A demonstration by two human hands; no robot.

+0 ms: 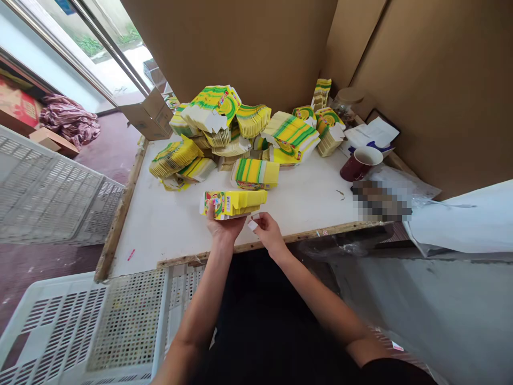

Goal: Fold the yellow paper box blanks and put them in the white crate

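My left hand [225, 226] is closed round a bundle of flat yellow cartons [244, 203], held just above the front edge of the white table. A barcode and a printed picture show on its side. To the right of the bundle, my right hand [269, 233] pinches a small white piece [253, 225], possibly a flap or a paper strip; I cannot tell whether it is joined to the cartons. Right behind lies another carton stack [256, 174] with yellow and green stripes. Farther back, several more stacks of folded cartons [212, 109] are heaped together.
The white table [168, 224] has a wooden edge. A dark red mug [360, 162], papers [374, 132] and a blurred-out item [380, 200] are on the right. White plastic crates [60, 326] stand at the left and below. Tall cardboard [240, 48] walls the back.
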